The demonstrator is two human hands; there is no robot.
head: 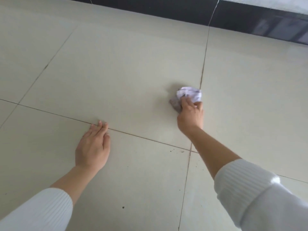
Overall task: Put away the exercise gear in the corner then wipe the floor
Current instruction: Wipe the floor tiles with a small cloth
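- Pale glazed floor tiles (116,72), large squares with thin dark grout lines; parts of six tiles in view.
- One crumpled cloth (189,95), white with a greyish soiled part, on the floor just left of a grout line.
- Right hand (190,116): fingers clenched on the near edge of the cloth, pressing it to the tile.
- Left hand (93,147): fingers released, flat, palm down; fingertips at a grout line.
- Two white ribbed sleeves (260,195), pushed up the forearms.
- One dark skirting band (183,10) along the far wall.
- Several dark crumbs (173,150) scattered near the tile junction.
- No readable writing or labels.
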